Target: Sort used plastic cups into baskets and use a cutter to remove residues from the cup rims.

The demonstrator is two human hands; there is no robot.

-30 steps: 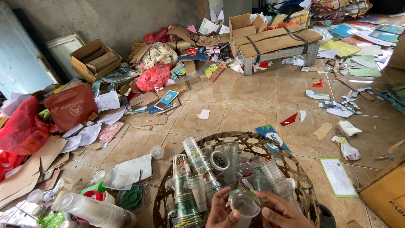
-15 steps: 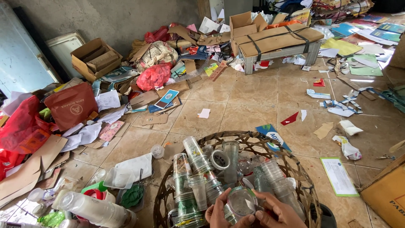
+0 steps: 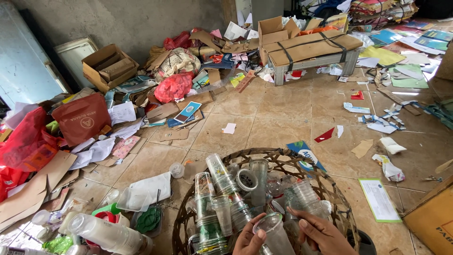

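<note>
over the wicker basket point(image 3: 302, 159), both hands point(image 3: 288, 236) grip a clear plastic cup point(image 3: 272, 230).

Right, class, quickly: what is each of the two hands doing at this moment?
Left hand: closed around the clear plastic cup, over the woven basket.
Right hand: fingers touching the same cup; whether it grips cannot be told.

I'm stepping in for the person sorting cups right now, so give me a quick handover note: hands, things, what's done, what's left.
Left hand and right hand together hold one clear plastic cup over the woven basket.
The basket already holds stacks of clear cups.
More cups and plastic containers lie on the floor to the left, among paper and cardboard.
Done: many cups gathered in the basket. Left: the held cup and the loose floor plastics.
</note>
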